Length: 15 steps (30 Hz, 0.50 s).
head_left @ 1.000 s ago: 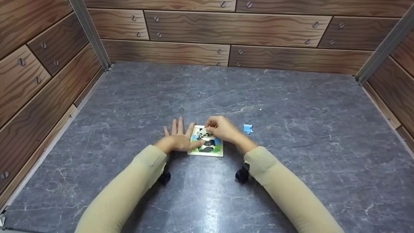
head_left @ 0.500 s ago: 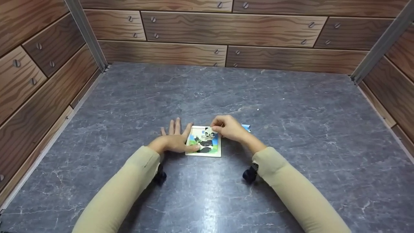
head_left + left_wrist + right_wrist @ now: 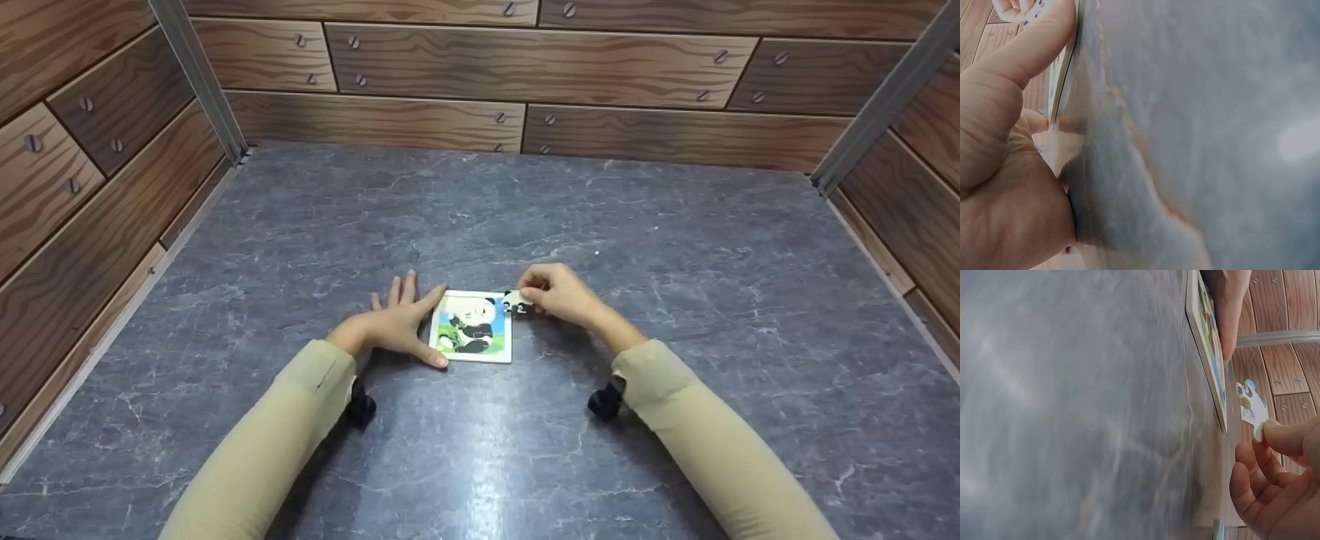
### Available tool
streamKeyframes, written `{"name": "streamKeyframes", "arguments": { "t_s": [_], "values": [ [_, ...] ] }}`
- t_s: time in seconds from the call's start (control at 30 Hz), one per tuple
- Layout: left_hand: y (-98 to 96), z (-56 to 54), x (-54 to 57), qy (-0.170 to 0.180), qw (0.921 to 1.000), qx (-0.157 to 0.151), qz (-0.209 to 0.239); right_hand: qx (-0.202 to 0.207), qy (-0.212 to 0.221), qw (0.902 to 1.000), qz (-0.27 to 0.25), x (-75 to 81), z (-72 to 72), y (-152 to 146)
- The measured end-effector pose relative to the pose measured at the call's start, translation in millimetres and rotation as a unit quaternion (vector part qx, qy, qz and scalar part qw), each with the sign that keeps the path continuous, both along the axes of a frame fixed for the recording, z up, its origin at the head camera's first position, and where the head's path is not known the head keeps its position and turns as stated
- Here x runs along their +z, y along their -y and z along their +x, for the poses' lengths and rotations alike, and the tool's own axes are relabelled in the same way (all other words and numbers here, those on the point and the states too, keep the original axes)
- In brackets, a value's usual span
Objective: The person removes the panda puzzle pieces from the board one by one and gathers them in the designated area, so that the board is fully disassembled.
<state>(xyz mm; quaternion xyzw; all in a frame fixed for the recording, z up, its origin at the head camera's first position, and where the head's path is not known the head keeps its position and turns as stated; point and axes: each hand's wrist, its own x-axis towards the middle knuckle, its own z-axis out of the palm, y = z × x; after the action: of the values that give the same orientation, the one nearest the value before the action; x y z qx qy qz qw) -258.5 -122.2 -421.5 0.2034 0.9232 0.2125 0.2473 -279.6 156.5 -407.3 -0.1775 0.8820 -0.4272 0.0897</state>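
Observation:
A small framed panda puzzle board lies on the grey marbled table. My left hand is spread at its left side, the index finger near the top left corner and the thumb at the bottom left corner. My right hand pinches a puzzle piece with a panda's face between thumb and fingers, just off the board's upper right edge. In the right wrist view that panda-face piece is held up off the table. Within the frame, a panda picture shows where the piece came away.
Grey metal posts stand in the back corners. Wood-patterned walls border the table at the back and both sides. Black wrist cameras hang under both sleeves.
My right hand has lifted the panda-face piece out and carried it right, past the frame's edge. My left thumb has slid off the picture to the lower left corner. The blue piece is now hidden.

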Motion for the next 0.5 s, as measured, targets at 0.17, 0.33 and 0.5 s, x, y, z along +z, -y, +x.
{"name": "streamKeyframes", "arguments": {
  "t_s": [0.17, 0.33, 0.5],
  "values": [
    [0.7, 0.7, 2.0, 0.009, 0.9999, 0.005, -0.002, -0.013, -0.003, 0.9999, -0.005, 2.4, 1.0, -14],
    [-0.7, 0.4, 1.7, 0.013, 0.9999, 0.007, -0.002, -0.019, 0.002, 0.9997, -0.014, 6.9, 3.1, -29],
    [-1.8, 0.8, 0.0, 0.014, 0.9998, 0.012, -0.003, -0.026, 0.004, 0.9995, -0.017, 9.1, 4.1, -45]
  ]
}}
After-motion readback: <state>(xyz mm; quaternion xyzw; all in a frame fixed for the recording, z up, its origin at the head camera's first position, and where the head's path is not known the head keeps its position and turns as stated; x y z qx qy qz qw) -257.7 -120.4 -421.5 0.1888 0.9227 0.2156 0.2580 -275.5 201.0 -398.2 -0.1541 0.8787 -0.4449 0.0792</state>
